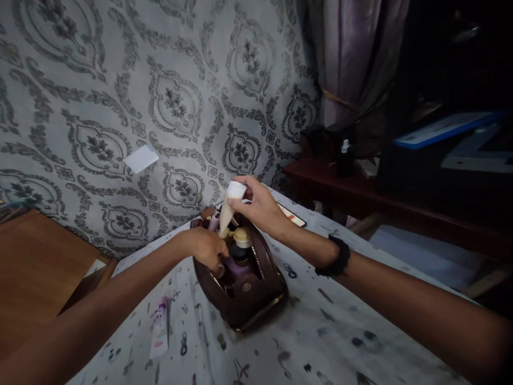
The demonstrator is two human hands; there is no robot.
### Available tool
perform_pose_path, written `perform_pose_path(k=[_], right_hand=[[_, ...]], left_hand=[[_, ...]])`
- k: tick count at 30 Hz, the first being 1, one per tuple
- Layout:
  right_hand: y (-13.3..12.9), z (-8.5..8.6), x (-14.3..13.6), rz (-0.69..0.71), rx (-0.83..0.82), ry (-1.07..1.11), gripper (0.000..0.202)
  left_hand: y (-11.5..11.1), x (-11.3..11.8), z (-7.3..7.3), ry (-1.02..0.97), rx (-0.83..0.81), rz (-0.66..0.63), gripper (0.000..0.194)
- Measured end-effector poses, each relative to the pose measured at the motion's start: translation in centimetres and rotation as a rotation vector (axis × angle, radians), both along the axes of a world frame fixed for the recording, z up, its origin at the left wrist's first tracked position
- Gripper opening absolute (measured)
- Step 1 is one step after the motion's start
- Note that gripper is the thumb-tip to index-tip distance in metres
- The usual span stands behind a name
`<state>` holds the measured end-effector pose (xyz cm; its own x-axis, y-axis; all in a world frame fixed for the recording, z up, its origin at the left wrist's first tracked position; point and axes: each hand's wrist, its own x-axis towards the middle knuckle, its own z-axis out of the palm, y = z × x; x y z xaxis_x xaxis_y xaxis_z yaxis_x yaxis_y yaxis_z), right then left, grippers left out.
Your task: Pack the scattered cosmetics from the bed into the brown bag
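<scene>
An unzipped dark brown toiletry bag (256, 297) rests on the patterned cloth, with several bottles and tubes inside. In my right hand (260, 206) is a cream-coloured squeeze tube (226, 216) with a wide white cap, tilted cap-up, its lower end over the bag's opening. My left hand (206, 248) is closed over the bag's left rim, with its fingers curled down inside; the fingertips are partly hidden. Within the bag I see a yellow-and-white capped container (241, 237), a dark round lid (240, 252) and a purple item (239, 270).
A white and pink tube (160, 326) lies on the cloth at the left front. Behind my right wrist is a phone (294, 216). A brown wooden surface (40, 267) stands left, a dark red table (320, 179) with a small bottle (345, 155) right. Patterned wallpaper covers the wall behind.
</scene>
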<state>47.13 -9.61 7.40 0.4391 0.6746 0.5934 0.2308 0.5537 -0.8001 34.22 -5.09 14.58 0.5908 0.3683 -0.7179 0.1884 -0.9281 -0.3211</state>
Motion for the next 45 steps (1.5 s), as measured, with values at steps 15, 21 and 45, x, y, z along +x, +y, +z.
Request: perform_pose_path(k=[15, 21, 45], right_hand=[[0.5, 0.7, 1.0, 0.214, -0.219, -0.372, 0.022], [0.7, 2.1, 0.4, 0.176, -0.340, -0.639, 0.025], [2.8, 1.8, -2.2, 0.088, -0.329, -1.250, 0.017]], left_hand=[[1.5, -1.8, 2.3, -0.086, -0.088, -0.025, 0.041], [2.5, -2.3, 2.4, -0.140, -0.167, -0.012, 0.042], [1.8, -2.6, 2.6, -0.124, -0.108, 0.004, 0.040]])
